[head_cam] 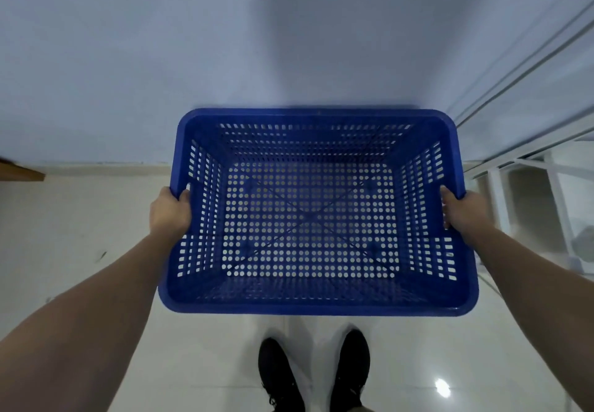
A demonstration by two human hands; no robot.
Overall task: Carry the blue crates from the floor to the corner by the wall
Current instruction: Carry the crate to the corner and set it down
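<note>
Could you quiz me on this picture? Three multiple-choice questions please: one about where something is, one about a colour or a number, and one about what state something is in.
1. Where is the crate?
A. Flat on the floor
B. Held up in front of the person, near the wall
C. On a shelf

2. How many hands hold the crate?
A. None
B. One
C. Two

3. What is inside the crate?
A. Nothing
B. Folded clothes
C. Bottles

Answers:
1 B: the crate hangs above the pale floor and the person's black shoes, with the wall just behind it.
2 C: the left hand grips the left rim and the right hand grips the right rim.
3 A: the floor shows through the holes in its bare bottom.
</note>
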